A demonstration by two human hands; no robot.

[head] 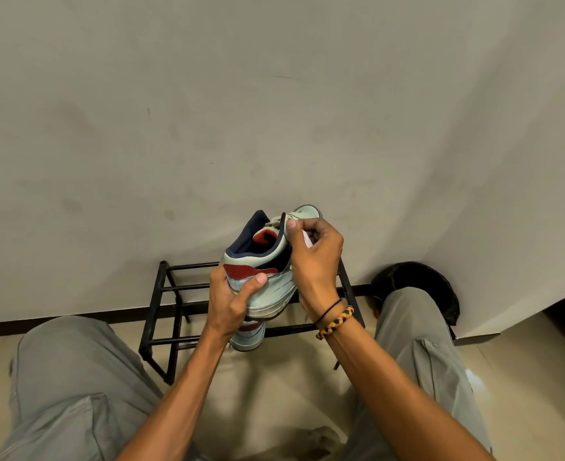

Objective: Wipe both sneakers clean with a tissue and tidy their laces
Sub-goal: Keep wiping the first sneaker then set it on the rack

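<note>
A pale sneaker [267, 261] with a red heel patch and navy collar is held up in the air in front of the wall, toe pointing away. My left hand [231, 299] grips its heel and sole from below. My right hand [314, 257] lies against the sneaker's right side near the laces, fingers closed on a white tissue [307, 241]. The second sneaker [249, 336] sits lower down, mostly hidden behind my left hand and the raised shoe.
A black metal shoe rack [161, 304] stands against the wall on the tiled floor. A dark round bin [417, 277] sits in the right corner. My knees in grey trousers flank the scene at left and right.
</note>
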